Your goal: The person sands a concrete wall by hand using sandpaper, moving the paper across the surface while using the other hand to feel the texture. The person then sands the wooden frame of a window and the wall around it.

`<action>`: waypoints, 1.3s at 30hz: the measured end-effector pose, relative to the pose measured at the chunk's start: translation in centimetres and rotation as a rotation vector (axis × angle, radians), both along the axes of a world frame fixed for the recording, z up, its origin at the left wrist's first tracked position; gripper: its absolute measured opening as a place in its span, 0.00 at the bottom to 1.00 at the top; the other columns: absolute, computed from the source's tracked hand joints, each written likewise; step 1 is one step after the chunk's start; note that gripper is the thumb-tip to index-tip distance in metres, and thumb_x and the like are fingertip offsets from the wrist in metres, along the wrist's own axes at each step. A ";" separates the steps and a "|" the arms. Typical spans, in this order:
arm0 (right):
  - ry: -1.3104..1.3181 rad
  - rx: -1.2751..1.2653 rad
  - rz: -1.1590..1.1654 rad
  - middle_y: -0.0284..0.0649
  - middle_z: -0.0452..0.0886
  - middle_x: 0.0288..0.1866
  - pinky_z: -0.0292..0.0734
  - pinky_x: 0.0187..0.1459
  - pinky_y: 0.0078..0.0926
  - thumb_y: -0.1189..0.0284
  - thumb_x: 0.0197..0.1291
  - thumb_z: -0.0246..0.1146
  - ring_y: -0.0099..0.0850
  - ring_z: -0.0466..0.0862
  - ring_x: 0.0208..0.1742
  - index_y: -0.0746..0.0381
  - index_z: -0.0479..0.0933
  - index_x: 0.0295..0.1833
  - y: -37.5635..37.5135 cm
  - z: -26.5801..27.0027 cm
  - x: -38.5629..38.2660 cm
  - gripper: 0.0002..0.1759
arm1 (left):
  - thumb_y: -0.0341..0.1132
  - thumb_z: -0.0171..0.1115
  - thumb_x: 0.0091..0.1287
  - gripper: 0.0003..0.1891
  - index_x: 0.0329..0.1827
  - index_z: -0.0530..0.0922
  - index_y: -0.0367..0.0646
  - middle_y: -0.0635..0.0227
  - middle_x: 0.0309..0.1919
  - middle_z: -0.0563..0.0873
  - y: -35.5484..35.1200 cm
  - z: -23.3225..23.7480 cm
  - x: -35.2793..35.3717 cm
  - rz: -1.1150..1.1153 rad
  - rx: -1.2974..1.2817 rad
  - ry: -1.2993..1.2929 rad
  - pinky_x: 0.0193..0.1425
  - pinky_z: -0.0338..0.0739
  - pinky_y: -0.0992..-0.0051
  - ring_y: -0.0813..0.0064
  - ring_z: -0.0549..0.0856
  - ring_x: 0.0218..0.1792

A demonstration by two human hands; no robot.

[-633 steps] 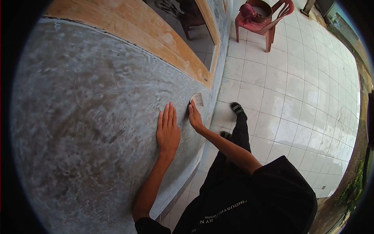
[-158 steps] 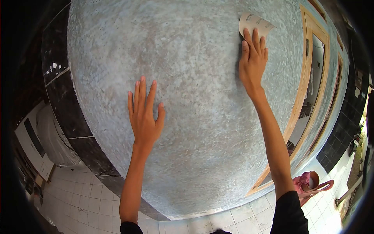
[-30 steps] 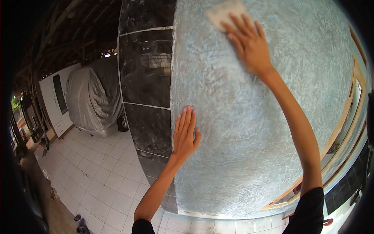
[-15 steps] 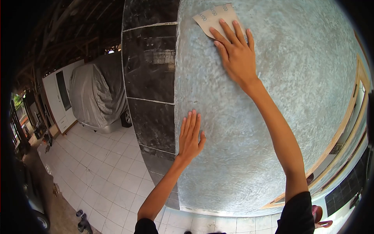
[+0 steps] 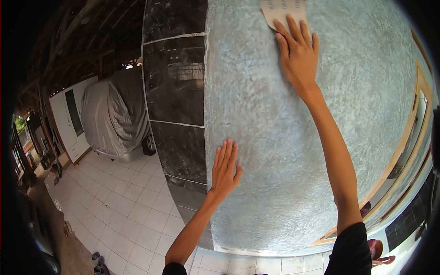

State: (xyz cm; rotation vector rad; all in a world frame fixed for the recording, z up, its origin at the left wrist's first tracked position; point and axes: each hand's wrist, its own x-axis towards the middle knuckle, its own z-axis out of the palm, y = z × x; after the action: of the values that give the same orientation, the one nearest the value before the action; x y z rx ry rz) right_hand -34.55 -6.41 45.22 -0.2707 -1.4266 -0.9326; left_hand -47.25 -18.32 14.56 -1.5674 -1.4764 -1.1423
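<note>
A beige sheet of sandpaper with printed markings lies against the blue-grey wall at the top of the view. My right hand presses it flat to the wall, fingertips on its lower part and fingers slightly spread. The sheet's upper edge is cut off by the frame. Lower and to the left, my left hand rests flat on the same wall, fingers stretched up and thumb apart, holding nothing. It is close to the edge of the black tiles.
A vehicle under a grey cover stands at the left beside a white cabinet. White floor tiles spread below. A wooden window frame curves along the right. Shoes lie at the lower left.
My right hand and the sandpaper have moved up and to the right along the wall. My left hand remains flat on the wall, slightly lower in view.
</note>
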 end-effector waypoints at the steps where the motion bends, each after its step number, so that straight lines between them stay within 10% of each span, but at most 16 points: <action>1: 0.078 -0.010 -0.010 0.36 0.67 0.76 0.51 0.74 0.53 0.62 0.71 0.55 0.42 0.63 0.76 0.45 0.73 0.69 0.0 0.0 0.0 0.22 | 0.30 0.52 0.67 0.33 0.76 0.58 0.33 0.48 0.77 0.58 0.1 0.3 0.2 -0.008 -0.001 -0.003 0.80 0.50 0.55 0.54 0.56 0.78; 7: -0.777 0.027 -0.015 0.30 0.59 0.80 0.48 0.77 0.53 0.61 0.66 0.58 0.37 0.58 0.80 0.41 0.68 0.73 -0.4 -17.4 1.5 0.29 | 0.28 0.52 0.65 0.34 0.76 0.57 0.32 0.47 0.77 0.57 0.3 -0.1 -0.7 0.026 0.081 -0.107 0.80 0.49 0.54 0.52 0.56 0.78; 15: 0.155 -0.128 -0.048 0.36 0.64 0.78 0.45 0.75 0.52 0.63 0.73 0.51 0.42 0.60 0.79 0.43 0.69 0.73 3.6 -3.9 7.7 0.24 | 0.29 0.53 0.65 0.34 0.76 0.57 0.31 0.46 0.77 0.56 -0.1 0.2 -0.7 0.034 0.048 -0.070 0.80 0.47 0.54 0.50 0.55 0.78; 23: -0.642 -0.124 -0.083 0.30 0.58 0.81 0.45 0.78 0.50 0.59 0.64 0.61 0.36 0.56 0.81 0.39 0.66 0.74 0.7 -14.1 7.9 0.32 | 0.29 0.52 0.66 0.33 0.76 0.58 0.32 0.47 0.77 0.58 1.4 3.2 -0.1 0.010 0.090 0.016 0.80 0.47 0.54 0.51 0.56 0.78; 29: 0.234 -0.225 0.013 0.36 0.63 0.78 0.42 0.76 0.54 0.62 0.75 0.50 0.43 0.58 0.79 0.43 0.69 0.73 4.6 -6.1 10.5 0.23 | 0.30 0.51 0.67 0.32 0.76 0.59 0.33 0.50 0.77 0.58 2.9 7.7 0.0 -0.015 0.183 0.064 0.80 0.47 0.53 0.53 0.56 0.78; 37: -0.452 -0.158 -0.069 0.30 0.60 0.80 0.47 0.77 0.52 0.60 0.62 0.64 0.36 0.57 0.80 0.38 0.67 0.73 1.5 -14.4 8.5 0.33 | 0.31 0.51 0.69 0.32 0.76 0.58 0.33 0.48 0.77 0.57 3.6 8.4 0.8 -0.031 0.209 0.036 0.80 0.45 0.51 0.52 0.54 0.79; 39: -0.268 -0.191 -0.121 0.30 0.62 0.79 0.48 0.77 0.50 0.60 0.66 0.60 0.35 0.59 0.79 0.38 0.68 0.73 2.3 -11.7 10.2 0.29 | 0.30 0.50 0.70 0.31 0.76 0.58 0.33 0.48 0.78 0.56 3.6 8.3 0.8 -0.041 0.206 0.037 0.80 0.43 0.50 0.50 0.52 0.79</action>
State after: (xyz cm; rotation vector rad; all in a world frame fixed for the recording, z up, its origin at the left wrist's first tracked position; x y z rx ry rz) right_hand -24.39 -4.14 33.52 -0.3887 -1.7665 -0.9572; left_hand -46.43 -14.75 22.91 -1.4743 -1.2648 -1.2404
